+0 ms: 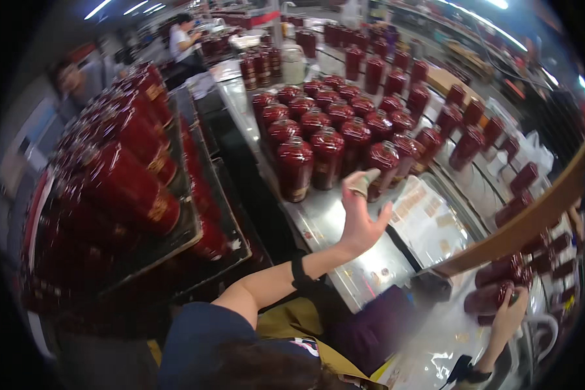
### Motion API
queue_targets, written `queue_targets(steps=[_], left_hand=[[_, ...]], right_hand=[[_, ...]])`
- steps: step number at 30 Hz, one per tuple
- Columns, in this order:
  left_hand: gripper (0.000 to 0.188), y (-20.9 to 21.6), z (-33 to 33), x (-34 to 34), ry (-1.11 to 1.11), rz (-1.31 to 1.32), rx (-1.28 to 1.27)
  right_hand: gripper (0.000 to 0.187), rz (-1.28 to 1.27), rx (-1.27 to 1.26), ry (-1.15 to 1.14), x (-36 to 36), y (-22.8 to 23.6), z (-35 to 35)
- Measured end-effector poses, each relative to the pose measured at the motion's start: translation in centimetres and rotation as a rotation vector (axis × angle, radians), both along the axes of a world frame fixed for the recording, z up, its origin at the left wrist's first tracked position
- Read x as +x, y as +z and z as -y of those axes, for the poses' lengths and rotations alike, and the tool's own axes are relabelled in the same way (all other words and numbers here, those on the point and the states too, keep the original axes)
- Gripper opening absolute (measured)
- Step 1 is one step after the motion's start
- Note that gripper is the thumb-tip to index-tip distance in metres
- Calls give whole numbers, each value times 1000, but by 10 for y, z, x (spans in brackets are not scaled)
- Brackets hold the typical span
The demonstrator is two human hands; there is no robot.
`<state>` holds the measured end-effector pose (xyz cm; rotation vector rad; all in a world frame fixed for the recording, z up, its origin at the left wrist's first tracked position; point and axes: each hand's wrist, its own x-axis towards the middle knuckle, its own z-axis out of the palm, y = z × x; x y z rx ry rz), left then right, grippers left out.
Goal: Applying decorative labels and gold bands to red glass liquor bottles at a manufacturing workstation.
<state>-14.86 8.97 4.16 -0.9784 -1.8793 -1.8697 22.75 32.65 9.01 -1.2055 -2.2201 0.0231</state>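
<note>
Dark red glossy bottles (328, 146) with short necks stand in a close group on the metal table ahead of me. My left hand (361, 224) reaches to the front of this group with thumb and fingers apart. A pale finger cover sits on one fingertip, right beside the nearest red bottle (382, 161); whether it touches the glass I cannot tell. At the lower right, my right hand (510, 315) is closed around the neck end of a red bottle lying on its side (489, 299). Another lying bottle (498, 270) is just behind it. Both wrists wear black bands.
Stacked dark trays (201, 227) hold many red bottles on my left. A sheet of labels (429, 214) lies on the metal table (364, 266). A curved brown edge (520, 231) crosses at right, with more bottles beyond. Two people (183, 42) are at the far left.
</note>
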Motion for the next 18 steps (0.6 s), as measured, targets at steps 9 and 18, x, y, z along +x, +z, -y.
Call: queue_targets(steps=[9,18], left_hand=[[62,4,6,64,-412,153,-57],[115,64,31,154,-1481,106,-105]], right_hand=[[33,45,386,-82,-1,23,98],[23,-241,-252,451,-29,119,206]])
